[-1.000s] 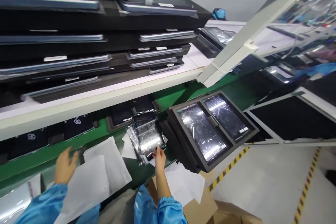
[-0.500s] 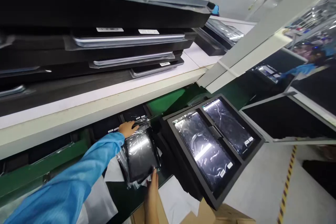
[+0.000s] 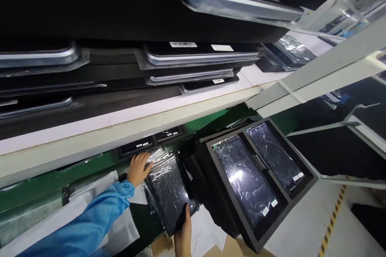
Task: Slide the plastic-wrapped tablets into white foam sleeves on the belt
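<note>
Our right hand (image 3: pixel 183 233) has its thumb laid up over the near corner of a bagged tablet (image 3: pixel 170 192), with the other fingers hidden under it, so the near end of the tablet is pinched in that hand. Our left hand (image 3: pixel 138 168) rests with its fingers spread flat on the far left corner of the same tablet, pressing on the crinkled clear bag; it grips nothing that we can see. The tablet lies dark and glossy, tilted with its near end toward our right hand, on top of a few more clear bags (image 3: pixel 150 192) that stick out along its left edge.

Left of the tablet, our blue sleeve (image 3: pixel 87 225) runs back toward us over white sheets of paper (image 3: pixel 99 184), which lie on a green belt (image 3: pixel 39 186). More white paper (image 3: pixel 205 233) lies just right of the tablet's near end. Just beyond the tablet, under the edge of a white shelf (image 3: pixel 120 124), two small black trays (image 3: pixel 150 142) with white labels sit side by side. Right of the tablet stands a black foam tray (image 3: pixel 289 204), tilted, holding two more bagged tablets (image 3: pixel 245 180) in separate pockets. Above the tablet, on the shelf, black foam layers (image 3: pixel 99 76) are stacked with silver-edged devices (image 3: pixel 193 56) between them
</note>
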`<move>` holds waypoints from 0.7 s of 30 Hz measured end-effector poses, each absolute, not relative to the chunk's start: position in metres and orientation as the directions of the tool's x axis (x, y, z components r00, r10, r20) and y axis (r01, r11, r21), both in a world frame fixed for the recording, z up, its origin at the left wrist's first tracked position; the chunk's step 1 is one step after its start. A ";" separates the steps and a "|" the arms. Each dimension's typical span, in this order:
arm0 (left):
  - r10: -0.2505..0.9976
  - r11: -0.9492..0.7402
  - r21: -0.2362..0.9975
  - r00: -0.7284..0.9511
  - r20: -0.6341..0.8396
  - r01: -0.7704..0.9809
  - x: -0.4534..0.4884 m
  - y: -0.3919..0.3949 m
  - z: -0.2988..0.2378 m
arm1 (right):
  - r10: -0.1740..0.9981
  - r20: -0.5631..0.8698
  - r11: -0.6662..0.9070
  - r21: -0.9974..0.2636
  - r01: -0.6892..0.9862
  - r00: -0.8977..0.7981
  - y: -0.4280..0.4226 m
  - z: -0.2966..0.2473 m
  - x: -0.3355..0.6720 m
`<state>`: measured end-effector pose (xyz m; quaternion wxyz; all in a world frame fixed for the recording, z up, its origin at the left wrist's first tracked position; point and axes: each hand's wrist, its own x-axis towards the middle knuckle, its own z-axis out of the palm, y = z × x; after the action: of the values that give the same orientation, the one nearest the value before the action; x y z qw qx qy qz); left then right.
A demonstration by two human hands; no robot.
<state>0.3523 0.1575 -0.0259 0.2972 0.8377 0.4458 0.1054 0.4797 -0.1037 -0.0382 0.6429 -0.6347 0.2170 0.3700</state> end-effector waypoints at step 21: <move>0.793 -0.223 0.544 0.475 -0.381 0.809 0.336 0.176 -0.038 | 0.395 -0.597 -0.322 -0.802 -0.503 0.698 -0.100 -0.051 0.498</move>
<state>0.3356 0.1757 -0.0378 0.3548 0.7821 0.5122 -0.0111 0.4983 -0.1003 -0.0514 0.5808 -0.7152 0.0378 0.3869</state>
